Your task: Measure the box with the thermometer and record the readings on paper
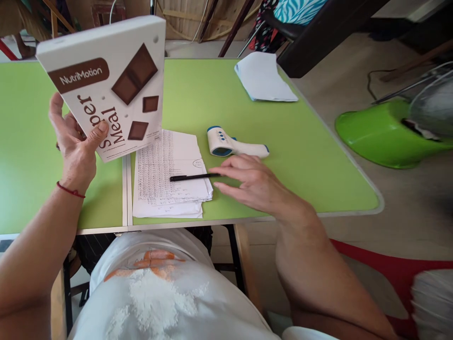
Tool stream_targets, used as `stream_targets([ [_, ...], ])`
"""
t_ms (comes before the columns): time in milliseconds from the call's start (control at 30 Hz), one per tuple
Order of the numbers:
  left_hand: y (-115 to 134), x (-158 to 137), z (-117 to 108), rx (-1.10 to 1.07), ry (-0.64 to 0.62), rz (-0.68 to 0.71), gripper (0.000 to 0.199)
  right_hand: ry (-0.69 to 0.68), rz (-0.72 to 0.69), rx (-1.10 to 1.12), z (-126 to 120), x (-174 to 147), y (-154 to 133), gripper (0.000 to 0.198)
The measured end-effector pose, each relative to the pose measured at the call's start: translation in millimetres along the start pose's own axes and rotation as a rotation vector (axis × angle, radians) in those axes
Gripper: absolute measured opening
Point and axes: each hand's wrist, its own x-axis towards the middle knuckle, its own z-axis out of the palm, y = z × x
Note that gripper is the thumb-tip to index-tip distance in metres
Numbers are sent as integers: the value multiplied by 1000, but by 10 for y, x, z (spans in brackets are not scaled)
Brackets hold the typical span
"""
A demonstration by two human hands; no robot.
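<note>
My left hand grips a white NutriMotion box with chocolate pieces printed on it, thumb across the front and fingers behind. The box is raised and tilted above the green table. A black pen lies across a stack of printed papers. My right hand is at the pen's right end, thumb and forefinger apart on either side of it. Whether they touch the pen I cannot tell. Just beyond that hand, a white and blue infrared thermometer rests on the table.
Folded white paper lies at the far right of the green table. On the floor to the right are a bright green plastic stool or tub and a red chair. A dark table leg slants behind.
</note>
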Motion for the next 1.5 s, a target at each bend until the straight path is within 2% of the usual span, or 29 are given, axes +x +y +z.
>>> stream_targets([
  [100, -2, 14, -16, 10, 6, -1, 91, -70, -26, -113, 36, -14, -92, 23],
  [233, -1, 26, -11, -15, 39, 19, 95, -24, -68, -198, 61, 23, -101, 17],
  [300, -7, 28, -11, -21, 60, 19, 96, 80, -20, -176, 49, 65, -121, 15],
  [467, -52, 36, -39, 33, 103, 6, 100, 554, 146, 74, -10, 264, -272, 8],
  [533, -71, 42, -50, 31, 107, 21, 101, 600, 200, 220, -13, 399, -334, 10],
  [567, -77, 44, -52, 23, 111, 31, 100, 567, 223, 299, -1, 478, -352, 13],
  [667, -84, 46, -49, 9, 136, 39, 98, 305, 255, 428, 106, 724, -321, 24],
  [767, -78, 40, -44, 30, 152, 19, 98, 102, 256, 327, 291, 909, -190, 22],
  [867, -64, 30, -51, 26, 142, -1, 100, -3, 204, 234, 454, 980, -77, 35],
  [967, -49, 19, -58, 30, 120, -13, 98, -51, 202, 190, 513, 959, -57, 38],
  [1167, -15, -26, -57, 19, 76, -21, 98, -87, 160, 217, 475, 815, -130, 35],
  [1367, 93, -92, -21, 162, -5, -204, 106, -59, 60, 255, 466, 636, -195, 29],
  [1500, 14, -134, 50, 210, -4, -222, 114, -85, 14, 261, 427, 518, -281, 29],
])
